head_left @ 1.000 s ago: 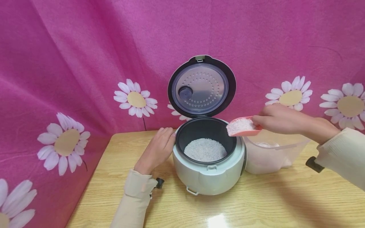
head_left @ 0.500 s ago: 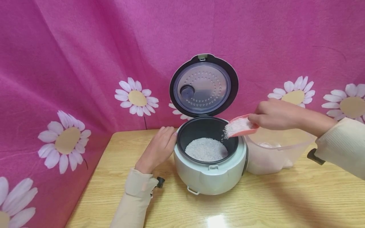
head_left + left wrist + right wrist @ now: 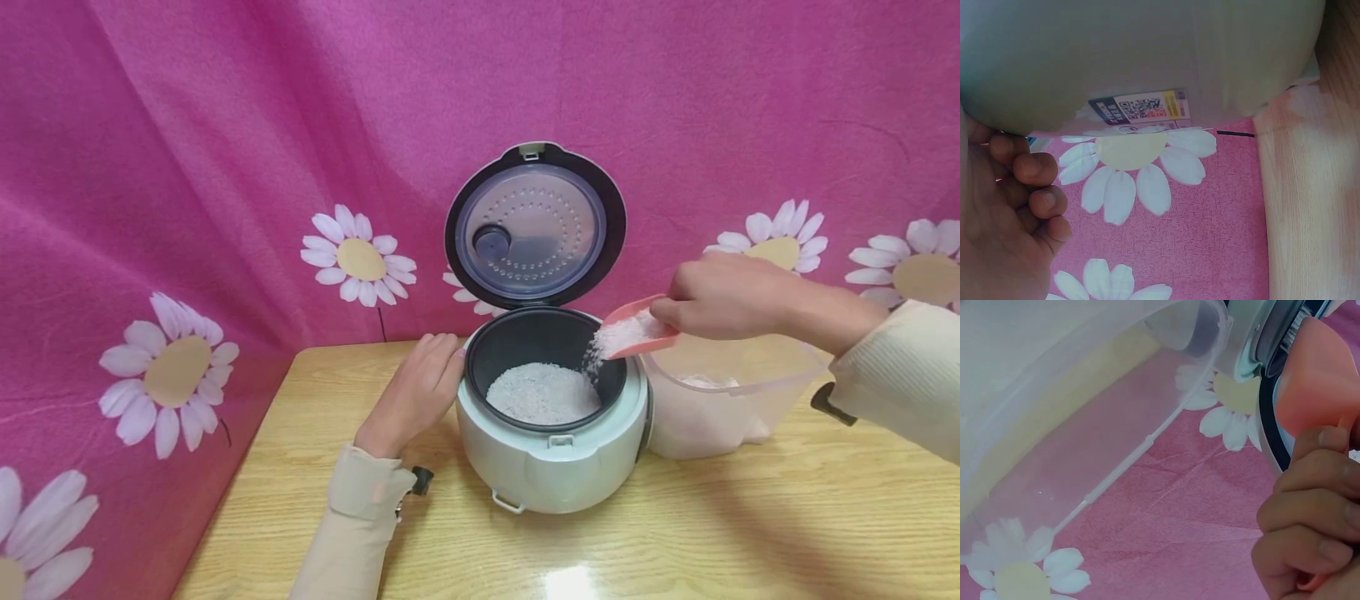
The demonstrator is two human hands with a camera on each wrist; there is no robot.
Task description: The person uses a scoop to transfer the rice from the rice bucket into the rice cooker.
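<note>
A white rice cooker stands on the table with its lid raised. White rice lies in its dark inner pot. My left hand touches the cooker's left side near the rim; in the left wrist view its fingers are loosely bent beside the cooker body. With my right hand I grip the handle of a coral-pink scoop full of rice. The scoop tilts left over the pot's right edge, and grains fall from its lip. In the right wrist view the scoop's underside shows.
A translucent plastic bin with some rice in it stands right against the cooker. Behind the table hangs a pink cloth with daisies. A small carrying-handle end juts from the cooker's front.
The scoop has tipped further down toward the pot as my right hand rose slightly. Rice has begun to pour from it in a growing stream. My left hand stays at the cooker.
</note>
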